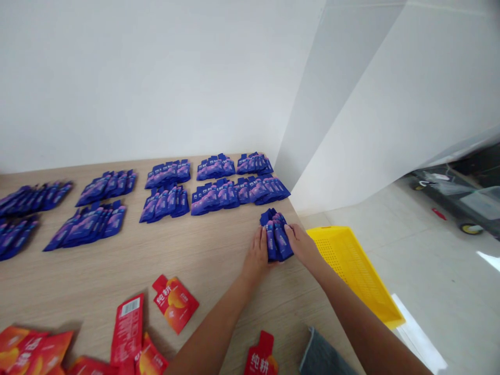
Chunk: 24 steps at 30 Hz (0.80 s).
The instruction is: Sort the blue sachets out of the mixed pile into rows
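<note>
Between my two hands, near the right edge of the wooden table (187,260), is a bunch of blue-purple pouches (277,237). My left hand (257,251) presses against its left side, fingers together. On the other side my right hand (300,240) grips the bunch, its thumb lying on the front of a pouch. Just behind it, an overlapping row of like pouches (269,188) lies flat. Another bunch of blue pouches (164,203) is farther left. The lower ends of my fingers are partly hidden by the pouches.
Red pouches with orange fruit pictures (175,303) lie scattered at the front left, and one red pouch (261,357) is between my forearms. A yellow basket (351,271) sits below the table's right edge. Behind are a white wall (156,78) and a wheeled dark cart (453,203).
</note>
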{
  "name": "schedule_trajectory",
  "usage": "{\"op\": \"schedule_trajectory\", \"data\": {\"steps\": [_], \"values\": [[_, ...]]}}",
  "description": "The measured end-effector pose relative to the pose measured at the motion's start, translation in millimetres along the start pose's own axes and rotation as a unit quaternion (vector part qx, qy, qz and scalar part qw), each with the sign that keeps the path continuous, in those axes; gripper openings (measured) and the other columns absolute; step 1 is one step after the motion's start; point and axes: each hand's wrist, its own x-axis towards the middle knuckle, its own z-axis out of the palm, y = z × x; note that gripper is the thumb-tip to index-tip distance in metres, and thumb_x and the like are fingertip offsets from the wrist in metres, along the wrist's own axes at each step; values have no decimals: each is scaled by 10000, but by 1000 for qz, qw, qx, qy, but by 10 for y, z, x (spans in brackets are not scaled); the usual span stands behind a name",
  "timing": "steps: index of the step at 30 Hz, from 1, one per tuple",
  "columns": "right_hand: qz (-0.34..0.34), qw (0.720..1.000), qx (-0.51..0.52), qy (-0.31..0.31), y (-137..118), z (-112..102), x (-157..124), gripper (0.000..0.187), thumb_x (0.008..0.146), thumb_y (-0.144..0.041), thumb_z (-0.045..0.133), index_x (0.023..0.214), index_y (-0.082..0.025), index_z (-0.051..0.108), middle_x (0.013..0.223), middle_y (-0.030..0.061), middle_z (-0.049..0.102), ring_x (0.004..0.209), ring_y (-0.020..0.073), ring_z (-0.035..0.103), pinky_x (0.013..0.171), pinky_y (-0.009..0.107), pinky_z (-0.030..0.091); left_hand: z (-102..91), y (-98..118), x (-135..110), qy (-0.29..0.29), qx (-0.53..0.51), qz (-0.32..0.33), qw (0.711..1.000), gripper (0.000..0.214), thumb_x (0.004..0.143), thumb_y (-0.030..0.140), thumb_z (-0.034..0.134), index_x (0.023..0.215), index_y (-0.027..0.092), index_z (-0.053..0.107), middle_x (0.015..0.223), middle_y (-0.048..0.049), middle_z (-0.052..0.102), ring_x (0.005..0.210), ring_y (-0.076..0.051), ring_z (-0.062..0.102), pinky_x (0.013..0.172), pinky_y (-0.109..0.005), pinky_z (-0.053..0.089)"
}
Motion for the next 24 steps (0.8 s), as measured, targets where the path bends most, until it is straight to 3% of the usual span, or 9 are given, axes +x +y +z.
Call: {"op": "schedule_trajectory", "data": {"steps": [3, 7, 12, 15, 19, 24], "values": [[56, 996, 72, 15, 244, 71, 86, 361, 890, -410, 351, 959, -194, 632, 982, 111, 682, 990, 244, 614, 886, 377, 438, -44, -5, 24, 6, 75, -23, 997, 969, 728, 426, 696, 1460, 120, 139, 1455, -250, 366, 1367, -370, 330, 1085, -564, 315], [72, 992, 95, 45, 375, 165, 112, 359, 851, -393, 360, 963, -184, 629, 958, 108, 678, 954, 259, 612, 873, 402, 456, -28, 32, 85, 5, 93, -14, 996, 981, 746, 408, 679, 1457, 62, 99, 1445, -272, 361, 1362, -372, 333, 1087, -535, 320], [59, 987, 116, 90, 424, 115, 160, 417, 862, -393, 333, 1095, -162, 590, 1066, 139, 657, 1028, 266, 584, 924, 416, 435, 42, 75, 273, -13, 62, 3, 998, 913, 803, 409, 616, 1468, 95, 76, 1467, -261, 337, 1367, -358, 330, 1082, -540, 320], [-1, 986, 126, 112, 470, 47, 224, 471, 873, -378, 324, 1231, -150, 527, 1251, 139, 585, 1164, 240, 518, 1021, 417, 373, 64, 80, 347, -17, 48, 10, 999, 927, 806, 418, 611, 1470, 97, 50, 1474, -262, 325, 1376, -358, 314, 1090, -546, 310], [-54, 986, 79, 133, 510, 57, 212, 507, 905, -440, 284, 1229, -179, 574, 1247, 126, 581, 1191, 245, 483, 1061, 463, 324, 63, 83, 346, -10, 35, 30, 999, 952, 808, 386, 615, 1473, 100, -3, 1507, -259, 261, 1415, -345, 231, 1103, -540, 307], [-27, 989, 2, 146, 476, 224, 51, 523, 930, -487, 243, 1256, -250, 577, 1381, 122, 441, 1312, 290, 345, 1056, 555, 296, 59, 91, 325, -2, 27, 29, 999, 1019, 796, 382, 634, 1475, 117, -78, 1534, -256, 182, 1438, -351, 129, 1104, -568, 296]]}}
